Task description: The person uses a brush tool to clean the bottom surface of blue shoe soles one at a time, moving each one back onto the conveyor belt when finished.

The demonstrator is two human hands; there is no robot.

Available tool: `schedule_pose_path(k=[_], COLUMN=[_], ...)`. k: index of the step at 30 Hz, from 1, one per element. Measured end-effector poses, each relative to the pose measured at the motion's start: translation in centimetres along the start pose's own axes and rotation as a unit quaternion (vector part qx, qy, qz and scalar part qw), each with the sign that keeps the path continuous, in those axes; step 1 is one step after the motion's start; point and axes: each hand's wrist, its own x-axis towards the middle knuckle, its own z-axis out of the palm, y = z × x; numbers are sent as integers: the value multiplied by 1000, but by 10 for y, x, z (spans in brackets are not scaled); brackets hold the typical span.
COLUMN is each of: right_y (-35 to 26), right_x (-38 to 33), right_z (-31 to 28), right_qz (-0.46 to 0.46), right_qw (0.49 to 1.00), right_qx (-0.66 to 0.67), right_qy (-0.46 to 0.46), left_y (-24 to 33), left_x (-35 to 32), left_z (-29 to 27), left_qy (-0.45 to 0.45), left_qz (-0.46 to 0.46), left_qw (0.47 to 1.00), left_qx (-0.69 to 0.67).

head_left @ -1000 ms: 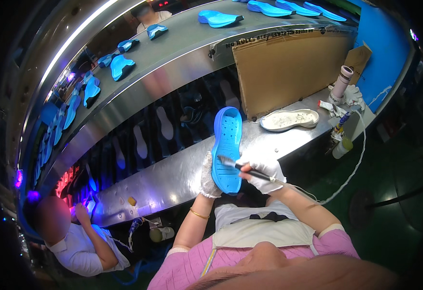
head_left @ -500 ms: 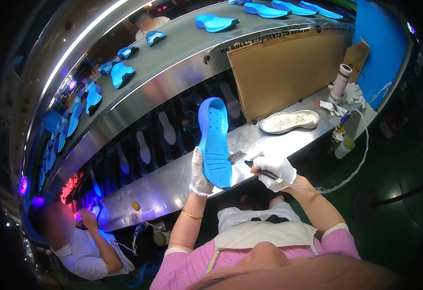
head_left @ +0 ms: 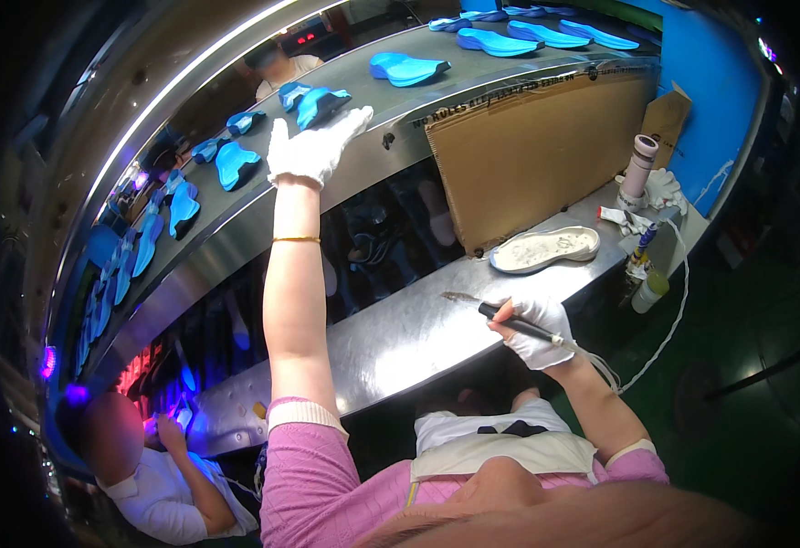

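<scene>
My left hand, in a white glove, reaches far forward to the conveyor belt. Its thumb and fingers are spread apart with nothing gripped. Just beyond the fingers a blue shoe sole rests on the belt; whether the fingertips touch it I cannot tell. Over the metal bench, my gloved right hand is closed round a black-handled brush, its tip pointing left. A thin pale tube trails from the handle's end. Further back on the bench lies a white-lined shoe sole.
Several more blue soles lie along the curved belt. A cardboard sheet stands behind the metal bench. A pink tumbler, cloths and a bottle are at the right end. Another person works at lower left.
My left hand has left the bench area and moved forward to the belt, letting go of the blue sole, which now lies there. The right hand keeps the brush, shifted slightly right.
</scene>
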Motion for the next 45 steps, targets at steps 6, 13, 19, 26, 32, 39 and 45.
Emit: schedule_pose_path(k=[6, 13, 19, 26, 32, 39, 45], right_y=[6, 4, 3, 7, 15, 16, 11], right_x=[-4, -6, -9, -6, -9, -9, -7], right_z=[-3, 9, 11, 13, 21, 17, 31], right_qz=[33, 42, 62, 147, 90, 151, 225], right_qw=[999, 998, 997, 989, 996, 988, 966], right_qx=[-41, -33, -24, 15, -7, 19, 101], right_qy=[-9, -31, -29, -12, 20, -6, -79], left_y=[20, 140, 126, 63, 29, -95, -148], left_x=[-15, -46, -96, -189, -214, -229, -259], left_z=[-24, -22, -39, 7, -17, -156, -201], left_qy=[13, 192, 116, 44, -240, -9, 22], left_qz=[140, 214, 393, 602, 403, -85, -160], left_qw=[843, 137, 120, 576, 739, 986, 985], left_qx=[518, 948, 904, 551, 484, 142, 62])
